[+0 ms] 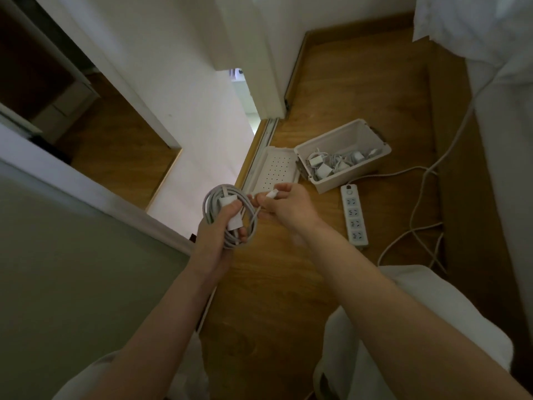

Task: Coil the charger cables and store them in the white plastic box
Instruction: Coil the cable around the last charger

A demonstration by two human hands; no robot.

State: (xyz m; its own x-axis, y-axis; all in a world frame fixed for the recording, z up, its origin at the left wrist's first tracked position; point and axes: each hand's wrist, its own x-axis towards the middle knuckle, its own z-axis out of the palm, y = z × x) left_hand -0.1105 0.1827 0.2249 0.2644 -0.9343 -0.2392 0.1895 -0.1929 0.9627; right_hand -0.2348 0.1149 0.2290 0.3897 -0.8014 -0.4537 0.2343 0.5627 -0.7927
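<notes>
Bare left hand (217,226), bare right hand (288,206), pale short sleeve (83,382), white garment (418,301) below

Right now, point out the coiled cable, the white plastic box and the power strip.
coiled cable (211,199), head view, upper-left arc of the loop.
white plastic box (357,172), head view, front outer wall.
power strip (354,217), head view, middle of its socket face.
</notes>
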